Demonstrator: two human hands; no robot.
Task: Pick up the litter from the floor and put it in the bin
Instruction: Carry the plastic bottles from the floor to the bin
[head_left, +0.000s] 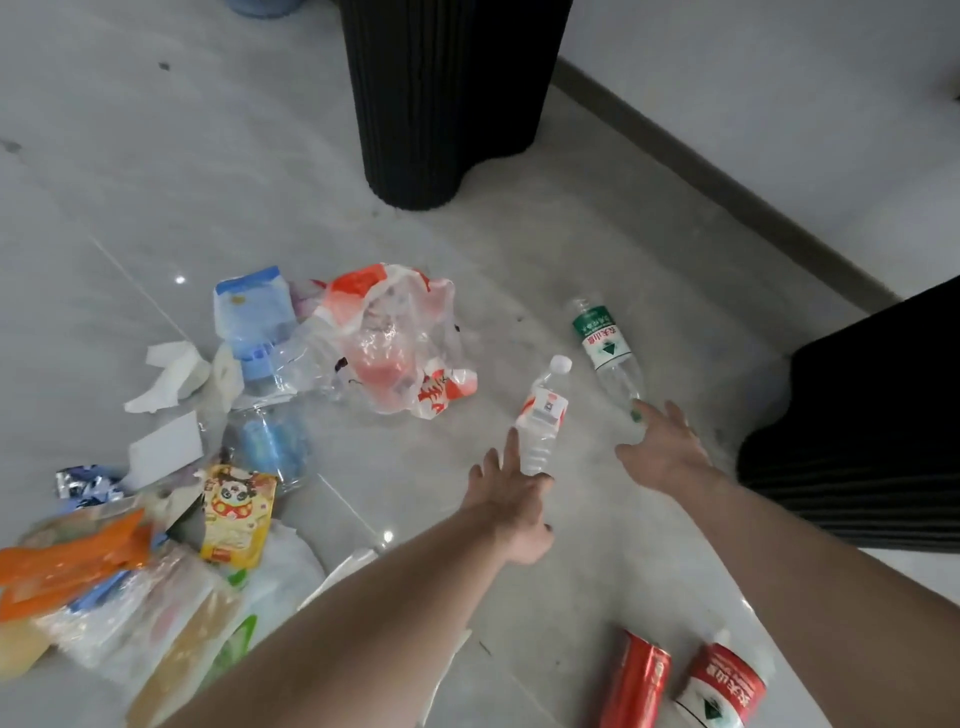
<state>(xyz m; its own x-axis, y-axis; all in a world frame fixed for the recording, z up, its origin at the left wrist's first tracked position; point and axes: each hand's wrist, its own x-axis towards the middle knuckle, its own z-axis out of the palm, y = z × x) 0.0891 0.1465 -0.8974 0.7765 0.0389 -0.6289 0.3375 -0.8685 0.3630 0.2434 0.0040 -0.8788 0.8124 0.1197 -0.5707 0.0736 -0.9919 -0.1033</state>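
Observation:
A small clear bottle (543, 415) with a white cap and a red-and-white label lies on the grey tiled floor. My left hand (511, 499) reaches to its base with fingers spread, the index finger lying along the bottle's left side. To the right lies a green-label bottle (605, 345). My right hand (662, 447) is open, its fingertips just touching that bottle's base. Neither bottle is lifted. The black ribbed bin (441, 104) stands at the top centre, beyond both bottles; its rim is out of view.
Litter fills the left: a red-and-white plastic bag (395, 338), a blue pack (254, 306), tissues (166, 374), a yellow snack wrapper (236, 512), an orange bag (67, 561). A red can (636, 680) and a red-label bottle (722, 686) lie near me. Black pleated fabric (857, 441) and a wall are on the right.

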